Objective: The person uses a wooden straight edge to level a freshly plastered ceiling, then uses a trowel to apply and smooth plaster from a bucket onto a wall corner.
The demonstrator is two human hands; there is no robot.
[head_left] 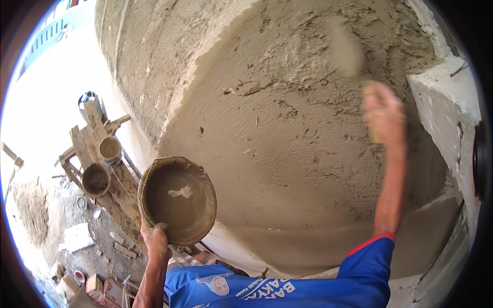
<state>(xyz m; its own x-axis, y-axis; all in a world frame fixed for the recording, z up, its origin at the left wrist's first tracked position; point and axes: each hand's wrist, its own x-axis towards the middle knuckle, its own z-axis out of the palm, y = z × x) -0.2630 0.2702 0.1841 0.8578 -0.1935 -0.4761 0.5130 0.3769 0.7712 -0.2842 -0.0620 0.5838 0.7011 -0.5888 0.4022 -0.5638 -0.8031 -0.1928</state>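
Observation:
My left hand [155,240] grips the rim of a round, mud-coated pan [177,215] holding wet grey mortar and a small pale lump. My right hand [385,110], blurred, is closed on a tool with a yellowish part [374,131], raised against the plastered wall [282,154] at upper right. A pale blurred patch is above that hand; I cannot make out whether it is tool or mortar. The wall's upper part is rough, wet plaster; lower down it is smoother, with scattered pits and streaks.
On the left, a plank scaffold [123,190] carries two mortar buckets [95,179]; a dark container [82,100] is at its far end. Below lies ground with a sand heap [31,205], broken pieces and debris. A concrete ledge [436,97] edges the wall at right.

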